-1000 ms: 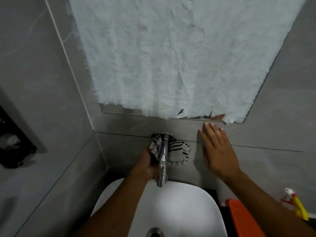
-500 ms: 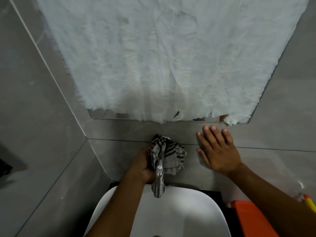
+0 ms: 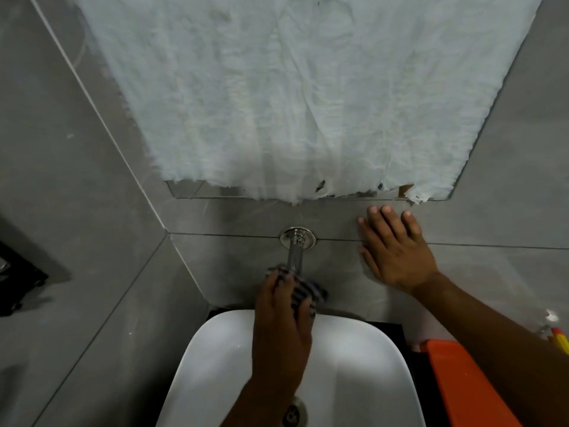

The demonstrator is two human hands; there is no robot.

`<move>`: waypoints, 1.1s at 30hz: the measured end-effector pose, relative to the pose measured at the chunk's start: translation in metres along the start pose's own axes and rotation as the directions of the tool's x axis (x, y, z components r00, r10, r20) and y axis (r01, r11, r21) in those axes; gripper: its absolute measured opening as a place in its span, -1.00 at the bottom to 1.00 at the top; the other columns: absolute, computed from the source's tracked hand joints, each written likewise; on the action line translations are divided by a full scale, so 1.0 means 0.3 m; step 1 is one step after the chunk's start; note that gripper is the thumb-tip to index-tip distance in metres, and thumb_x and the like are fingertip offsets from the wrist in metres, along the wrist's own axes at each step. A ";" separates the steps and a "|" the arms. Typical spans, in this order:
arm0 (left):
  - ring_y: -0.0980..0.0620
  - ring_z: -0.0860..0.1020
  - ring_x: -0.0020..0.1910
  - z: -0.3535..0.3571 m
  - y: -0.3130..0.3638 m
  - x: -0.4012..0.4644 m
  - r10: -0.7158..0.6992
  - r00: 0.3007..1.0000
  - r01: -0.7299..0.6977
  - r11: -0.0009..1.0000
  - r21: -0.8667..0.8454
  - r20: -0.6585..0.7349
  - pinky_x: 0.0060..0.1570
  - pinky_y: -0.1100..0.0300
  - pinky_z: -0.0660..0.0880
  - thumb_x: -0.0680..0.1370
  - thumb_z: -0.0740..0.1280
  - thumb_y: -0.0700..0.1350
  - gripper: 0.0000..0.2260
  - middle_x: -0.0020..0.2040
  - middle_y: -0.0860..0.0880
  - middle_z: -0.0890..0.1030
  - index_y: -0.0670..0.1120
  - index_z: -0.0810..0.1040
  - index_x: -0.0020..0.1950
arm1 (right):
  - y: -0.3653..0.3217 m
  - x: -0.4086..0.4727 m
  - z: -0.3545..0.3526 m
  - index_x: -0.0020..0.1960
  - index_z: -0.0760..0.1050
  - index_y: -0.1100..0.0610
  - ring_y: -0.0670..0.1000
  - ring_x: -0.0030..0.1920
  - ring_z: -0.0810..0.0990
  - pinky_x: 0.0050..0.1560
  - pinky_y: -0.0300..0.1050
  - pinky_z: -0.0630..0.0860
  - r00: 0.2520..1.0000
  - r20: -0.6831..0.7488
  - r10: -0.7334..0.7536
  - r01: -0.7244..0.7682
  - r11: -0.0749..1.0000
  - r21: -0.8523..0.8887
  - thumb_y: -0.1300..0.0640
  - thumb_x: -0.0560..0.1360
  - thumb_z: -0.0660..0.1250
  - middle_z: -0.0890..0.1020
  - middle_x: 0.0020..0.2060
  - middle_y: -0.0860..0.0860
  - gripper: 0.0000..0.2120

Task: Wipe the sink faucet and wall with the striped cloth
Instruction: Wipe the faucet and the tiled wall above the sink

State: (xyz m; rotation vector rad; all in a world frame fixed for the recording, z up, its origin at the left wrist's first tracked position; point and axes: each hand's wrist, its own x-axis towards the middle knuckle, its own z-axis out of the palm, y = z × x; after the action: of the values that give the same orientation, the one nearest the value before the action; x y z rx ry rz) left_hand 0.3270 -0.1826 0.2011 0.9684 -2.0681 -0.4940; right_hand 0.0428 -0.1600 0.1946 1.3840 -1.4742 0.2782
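Note:
A chrome faucet (image 3: pixel 295 252) sticks out of the grey tiled wall (image 3: pixel 234 257) above a white sink (image 3: pixel 363 374). Its round base plate and upper pipe are bare. My left hand (image 3: pixel 281 331) is wrapped over the faucet's outer end, gripping the striped cloth (image 3: pixel 303 292) around it. The spout tip is hidden under hand and cloth. My right hand (image 3: pixel 395 251) lies flat against the wall to the right of the faucet, fingers spread, holding nothing.
Above the faucet a mirror (image 3: pixel 191 191) is mostly covered by torn white paper (image 3: pixel 292 97). An orange object (image 3: pixel 471 386) and a yellow-topped bottle (image 3: pixel 558 339) stand right of the sink. A dark rack (image 3: pixel 18 282) hangs on the left wall. The sink drain (image 3: pixel 295 412) is below my left wrist.
My left hand has slid the striped cloth from the faucet's base outward to its end, uncovering the base plate and pipe. My right hand stays flat on the wall.

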 end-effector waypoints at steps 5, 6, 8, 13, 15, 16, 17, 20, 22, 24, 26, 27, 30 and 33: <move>0.00 0.65 0.04 0.006 -0.054 -0.046 -0.580 0.797 0.494 0.464 -0.735 0.169 0.04 0.14 0.63 0.57 0.33 0.05 -0.90 0.11 0.08 0.70 0.16 0.57 0.07 | -0.001 -0.005 0.014 0.58 0.18 0.14 0.13 0.64 -0.07 0.61 0.13 -0.12 1.000 -0.007 0.010 -0.010 1.000 -0.007 -0.11 0.54 0.30 -0.03 0.64 0.12 -0.29; -0.11 0.65 -0.01 0.011 -0.052 -0.011 -0.616 0.667 0.611 0.130 -0.781 0.420 -0.01 -0.02 0.62 0.60 0.25 0.07 -0.82 0.11 -0.08 0.69 0.04 0.59 0.05 | -0.001 -0.005 0.016 0.58 0.18 0.14 0.13 0.64 -0.07 0.61 0.13 -0.13 1.000 -0.018 0.008 -0.008 1.000 -0.004 -0.11 0.54 0.29 -0.03 0.64 0.12 -0.29; -0.18 0.68 -0.20 0.002 -0.034 0.022 -0.349 0.485 0.685 -0.418 -0.596 0.802 -0.31 0.01 0.65 0.58 0.17 0.17 -0.57 -0.03 -0.27 0.68 -0.16 0.59 0.07 | -0.003 -0.008 0.019 0.59 0.17 0.14 0.13 0.64 -0.07 0.61 0.13 -0.13 1.000 -0.024 0.005 -0.005 1.000 0.004 -0.11 0.54 0.28 -0.03 0.64 0.12 -0.29; -0.04 0.64 -0.35 0.007 -0.015 -0.006 -0.364 0.478 0.567 -0.567 -0.597 0.799 -0.57 0.21 0.55 0.64 0.09 0.16 -0.51 -0.17 -0.15 0.69 -0.13 0.67 -0.12 | -0.003 -0.016 0.032 0.59 0.17 0.14 0.14 0.64 -0.05 0.63 0.13 -0.14 1.000 -0.022 -0.002 0.002 1.000 0.002 -0.11 0.54 0.28 -0.01 0.64 0.12 -0.29; -0.01 0.64 -0.29 0.015 0.005 -0.039 -0.581 0.609 0.528 -0.212 -0.822 0.540 -0.44 0.18 0.57 0.64 0.17 0.06 -0.65 -0.22 -0.05 0.67 -0.02 0.65 -0.17 | -0.001 -0.019 0.036 0.59 0.16 0.13 0.13 0.63 -0.04 0.63 0.13 -0.14 1.000 -0.026 -0.003 0.003 1.000 0.010 -0.10 0.54 0.28 0.02 0.63 0.12 -0.29; 0.00 0.66 -0.18 0.018 0.015 -0.052 -0.657 0.667 0.531 0.088 -0.843 0.351 -0.33 0.25 0.59 0.63 0.22 0.03 -0.78 -0.16 0.01 0.67 0.04 0.63 -0.09 | 0.000 -0.020 0.038 0.59 0.16 0.13 0.13 0.63 -0.04 0.63 0.13 -0.13 1.000 -0.027 -0.003 0.003 1.000 0.013 -0.11 0.54 0.28 0.05 0.63 0.13 -0.29; 0.03 0.66 -0.06 0.012 0.026 -0.059 -0.664 0.734 0.512 0.399 -0.761 0.146 -0.24 0.36 0.58 0.60 0.26 0.02 -0.88 -0.08 0.06 0.67 0.08 0.59 0.02 | 0.000 -0.020 0.040 0.59 0.16 0.13 0.13 0.63 -0.03 0.63 0.13 -0.13 1.000 -0.029 -0.003 0.003 1.000 0.015 -0.11 0.54 0.28 0.09 0.61 0.13 -0.29; 0.09 0.60 0.12 -0.016 0.028 0.010 -0.356 0.930 0.300 0.879 -0.372 -0.091 0.03 0.51 0.49 0.53 0.39 0.04 -0.70 0.14 0.03 0.62 0.03 0.57 0.24 | -0.001 -0.019 0.043 0.59 0.16 0.12 0.13 0.63 -0.02 0.62 0.14 -0.11 0.999 -0.033 0.005 -0.004 1.000 0.023 -0.10 0.54 0.28 0.14 0.59 0.13 -0.29; -0.03 0.50 0.27 -0.018 0.059 0.131 -0.123 0.992 0.123 0.992 0.013 0.027 0.28 0.29 0.44 0.55 0.39 -0.02 -0.67 0.34 -0.09 0.51 -0.06 0.57 0.31 | -0.003 -0.020 0.042 0.59 0.15 0.12 0.13 0.63 -0.02 0.62 0.13 -0.10 0.999 -0.036 0.010 -0.009 0.999 0.033 -0.10 0.54 0.28 0.17 0.57 0.13 -0.29; -0.22 0.40 0.37 0.029 0.116 0.257 -0.105 0.960 -0.032 0.880 0.474 0.259 0.33 -0.03 0.47 0.57 0.34 -0.10 -0.65 0.47 -0.19 0.35 -0.11 0.53 0.35 | -0.003 -0.017 0.041 0.59 0.14 0.11 0.13 0.63 0.01 0.62 0.13 -0.09 0.999 -0.036 0.017 -0.015 0.999 0.038 -0.10 0.54 0.28 0.24 0.55 0.13 -0.29; -0.45 0.37 0.36 0.078 0.174 0.335 -0.168 0.886 -0.241 0.629 0.739 0.431 0.18 -0.25 0.53 0.58 0.29 -0.20 -0.65 0.46 -0.35 0.26 -0.24 0.49 0.37 | -0.005 -0.017 0.043 0.60 0.11 0.09 0.15 0.59 0.07 0.62 0.12 -0.11 0.999 -0.034 0.016 -0.015 0.999 0.042 -0.10 0.55 0.25 0.28 0.52 0.12 -0.30; -0.56 0.35 0.33 0.099 0.200 0.348 -0.201 0.846 -0.339 0.510 0.790 0.493 0.11 -0.35 0.54 0.60 0.24 -0.27 -0.66 0.43 -0.41 0.25 -0.31 0.46 0.37 | -0.004 -0.015 0.043 0.60 0.09 0.09 0.15 0.58 0.08 0.62 0.11 -0.12 0.999 -0.031 0.016 -0.015 0.999 0.040 -0.10 0.56 0.24 0.28 0.52 0.12 -0.30; -0.64 0.39 0.24 0.144 0.237 0.327 -0.173 0.822 -0.521 0.155 0.839 0.542 0.01 -0.43 0.55 0.63 0.13 -0.37 -0.67 0.35 -0.42 0.31 -0.37 0.42 0.38 | -0.006 -0.016 0.042 0.61 0.05 0.08 0.16 0.56 0.07 0.61 0.11 -0.15 1.000 -0.012 0.022 -0.022 0.999 0.036 -0.11 0.56 0.21 0.26 0.52 0.12 -0.29; -0.56 0.46 0.21 0.142 0.223 0.361 -0.133 0.861 -0.427 0.333 0.841 0.490 -0.02 -0.33 0.60 0.63 0.17 -0.32 -0.70 0.33 -0.34 0.35 -0.31 0.43 0.35 | -0.005 -0.016 0.043 0.61 0.05 0.09 0.17 0.57 0.07 0.62 0.11 -0.16 1.000 0.003 0.024 -0.024 0.999 0.042 -0.10 0.56 0.21 0.23 0.53 0.12 -0.30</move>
State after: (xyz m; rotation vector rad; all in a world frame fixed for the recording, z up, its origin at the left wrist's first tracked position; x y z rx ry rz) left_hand 0.2187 -0.2233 0.2690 1.3228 -2.9338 0.8564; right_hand 0.0364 -0.1671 0.1846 1.4008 -1.4957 0.3241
